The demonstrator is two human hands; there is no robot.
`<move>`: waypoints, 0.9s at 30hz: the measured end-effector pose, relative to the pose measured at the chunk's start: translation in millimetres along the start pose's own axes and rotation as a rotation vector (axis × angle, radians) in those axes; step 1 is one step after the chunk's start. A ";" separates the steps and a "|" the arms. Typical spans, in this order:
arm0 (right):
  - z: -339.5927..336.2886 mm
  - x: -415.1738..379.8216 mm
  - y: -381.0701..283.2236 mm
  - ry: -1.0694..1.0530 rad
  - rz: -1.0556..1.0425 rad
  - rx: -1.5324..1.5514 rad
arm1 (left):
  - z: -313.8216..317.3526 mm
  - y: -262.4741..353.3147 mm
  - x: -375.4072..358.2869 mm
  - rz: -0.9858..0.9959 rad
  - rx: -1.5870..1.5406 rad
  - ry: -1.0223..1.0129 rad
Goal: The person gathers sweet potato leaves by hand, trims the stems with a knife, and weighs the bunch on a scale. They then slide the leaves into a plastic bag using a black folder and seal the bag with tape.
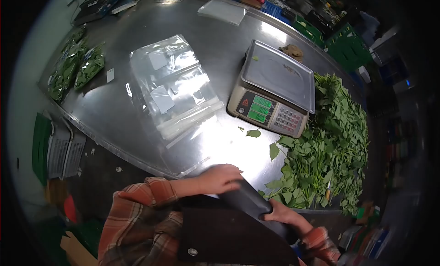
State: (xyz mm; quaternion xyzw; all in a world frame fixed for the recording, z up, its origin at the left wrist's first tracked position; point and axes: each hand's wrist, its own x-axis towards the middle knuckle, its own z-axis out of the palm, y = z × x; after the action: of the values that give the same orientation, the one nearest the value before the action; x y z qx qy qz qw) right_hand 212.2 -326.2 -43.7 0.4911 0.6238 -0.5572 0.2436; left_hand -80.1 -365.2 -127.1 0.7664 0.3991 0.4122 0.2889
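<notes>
A smooth dark apron (pixel 247 197) bulges up in front of my body, over the near edge of the metal table. My left hand (pixel 221 178) lies at its upper left edge with the fingers bent over it, slightly blurred. At the right edge my right hand (pixel 280 213) grips the apron, thumb on the near side and fingers partly hidden. Just beyond the right hand lies a large heap of leafy green stems (pixel 321 160). A scale (pixel 275 89) with lit green displays stands past the hands, a loose leaf (pixel 253 133) in front of it.
Clear plastic bags (pixel 176 83) with white labels lie on the metal table (pixel 151 19). Bagged greens (pixel 89 67) rest at the left. A knife with a wooden handle (pixel 328 193) sits among the stems. Green crates (pixel 348 48) stand beyond the table.
</notes>
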 end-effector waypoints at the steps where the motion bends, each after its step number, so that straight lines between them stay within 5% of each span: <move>1: -1.4 -2.1 2.8 0.024 -0.009 0.054 | 1.6 -9.5 -2.2 -0.177 0.055 0.110; 3: -3.1 -5.3 3.7 0.075 -0.037 0.174 | -10.4 -31.3 -15.6 -0.521 0.172 0.325; 5: -9.1 -8.8 12.0 0.168 -0.020 0.241 | -27.7 -35.4 -25.1 -0.742 0.537 0.113; 8: -15.0 -6.7 28.3 0.295 -0.049 0.227 | -35.0 -49.0 -37.8 -0.682 0.732 0.016; 11: -24.0 -6.1 16.2 0.388 -0.131 0.127 | -72.9 -52.5 -12.7 -0.973 0.600 0.087; 14: -29.6 -15.7 -7.1 0.471 -0.251 -0.027 | -96.7 -6.6 14.5 -0.676 0.673 0.460; 17: -33.9 -19.7 -37.4 0.519 -0.362 -0.321 | -45.6 -39.1 -13.4 -0.648 0.660 0.004; 20: -38.9 -0.3 -54.9 0.489 -0.417 -0.521 | -46.1 -7.2 4.9 -0.662 0.235 0.395; 23: -46.8 18.2 -66.9 0.407 -0.327 -0.580 | -61.9 40.9 27.8 -0.423 0.452 0.560; 27: -55.7 52.8 -79.8 0.235 -0.414 -0.307 | -10.5 55.6 29.1 0.187 0.604 0.071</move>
State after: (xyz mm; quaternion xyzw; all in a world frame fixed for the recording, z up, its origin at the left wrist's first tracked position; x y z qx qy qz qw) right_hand 134.1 -247.9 -37.7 0.3715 0.8120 -0.4333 0.1222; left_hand -58.4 -367.9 -67.3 0.8360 0.4411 0.3263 -0.0048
